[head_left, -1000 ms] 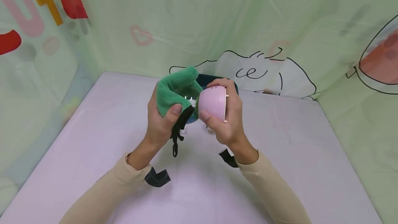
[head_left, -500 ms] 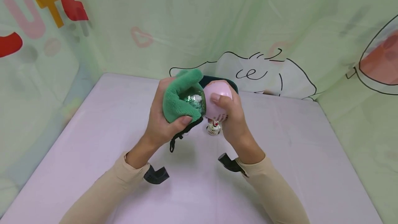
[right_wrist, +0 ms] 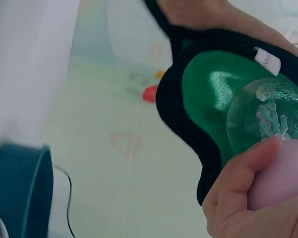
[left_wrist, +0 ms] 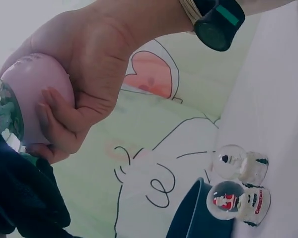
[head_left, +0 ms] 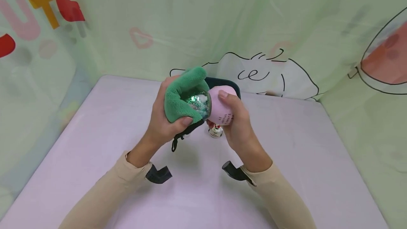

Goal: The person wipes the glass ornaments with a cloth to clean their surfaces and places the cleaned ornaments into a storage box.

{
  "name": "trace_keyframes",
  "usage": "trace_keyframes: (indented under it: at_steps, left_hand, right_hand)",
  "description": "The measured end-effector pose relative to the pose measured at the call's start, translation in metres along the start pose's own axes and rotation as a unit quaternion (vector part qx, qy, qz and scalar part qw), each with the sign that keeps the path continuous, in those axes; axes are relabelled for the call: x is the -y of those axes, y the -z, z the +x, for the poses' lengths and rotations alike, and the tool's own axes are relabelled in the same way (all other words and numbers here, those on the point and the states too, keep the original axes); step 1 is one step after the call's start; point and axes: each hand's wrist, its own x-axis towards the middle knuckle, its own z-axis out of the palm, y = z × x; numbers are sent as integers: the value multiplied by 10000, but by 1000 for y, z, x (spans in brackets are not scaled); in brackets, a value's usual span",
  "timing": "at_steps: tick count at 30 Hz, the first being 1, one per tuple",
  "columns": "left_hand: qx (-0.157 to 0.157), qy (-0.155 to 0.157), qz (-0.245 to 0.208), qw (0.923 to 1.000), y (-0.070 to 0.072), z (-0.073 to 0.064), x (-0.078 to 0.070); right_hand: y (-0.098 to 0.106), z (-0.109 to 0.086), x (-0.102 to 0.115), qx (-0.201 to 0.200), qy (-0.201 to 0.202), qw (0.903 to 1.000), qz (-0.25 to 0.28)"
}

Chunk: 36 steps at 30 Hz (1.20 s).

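Observation:
A snow globe with a pink base [head_left: 221,105] hangs above the table between both hands. My right hand [head_left: 243,130] grips its base, thumb across the pink side above some small printed text. With my left hand [head_left: 160,119] I hold a green plush cloth [head_left: 178,101] with black edging, cupped around the clear glass dome. Glitter swirls inside the dome; in the right wrist view a pale green cactus-like figure [right_wrist: 273,121] shows through the glass. The cloth hides the dome's far left side in the head view.
Beyond the hands stands a dark blue bin [head_left: 222,82], partly hidden. Two small Christmas snow globes, one with a red-and-white figure [left_wrist: 225,201] and one with a clear dome [left_wrist: 231,161], sit on the pale tabletop beside it. Printed curtains hang around the table.
The right hand has turned the base, so its underside no longer faces right and printed text shows. The left hand and cloth moved slightly right, and glitter now swirls in the dome.

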Motion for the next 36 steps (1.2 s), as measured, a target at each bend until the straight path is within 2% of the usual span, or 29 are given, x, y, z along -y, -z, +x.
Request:
trace_keyframes:
  at_steps: [2, 5, 8, 12, 15, 17, 18, 20, 23, 25, 31, 34, 36]
  left_hand:
    - [-96, 329, -177, 9993, -2, 0, -1]
    - [-243, 762, -444, 9958, -3, -1, -1]
    - [-350, 1002, -759, 9914, -4, 1, -2]
    - [-380, 1279, -997, 9860, -4, 6, -6]
    - [-359, 1637, -1175, 9788, -4, 9, -8]
    - [-353, 1943, -1380, 9705, -4, 11, -9]
    - [-369, 2133, -1500, 9647, -4, 11, -9]
    - [-396, 2519, -1675, 9523, -3, 11, -9]
    - [-408, 3030, -1852, 9339, -2, 11, -10]
    - [-376, 3282, -1889, 9248, 0, 11, -12]
    - [-118, 3675, -1881, 9107, 3, 15, -16]
    - [-47, 3824, -1943, 9033, 3, 15, -18]
    - [-63, 3906, -2085, 8966, 3, 15, -19]
  right_hand:
    - [-1, -2, 1, -58, 338, 9992, -224]
    - [-1, -5, 2, -149, 964, 9926, -728]
    - [-1, -7, 3, -194, 1459, 9811, -1257]
    - [3, -5, 2, -60, 1832, 9682, -1701]
    - [9, -1, 0, 107, 2098, 9585, -1929]
    - [13, 1, -1, 201, 2447, 9438, -2214]
    - [14, 3, -2, 244, 2682, 9337, -2360]
    - [17, 6, -4, 306, 3306, 9022, -2753]
    - [19, 11, -6, 367, 4299, 8417, -3246]
    - [20, 13, -7, 397, 4796, 8065, -3435]
    - [22, 18, -10, 444, 5654, 7375, -3666]
    - [23, 21, -13, 418, 6131, 6930, -3768]
    - [24, 23, -15, 378, 6453, 6599, -3830]
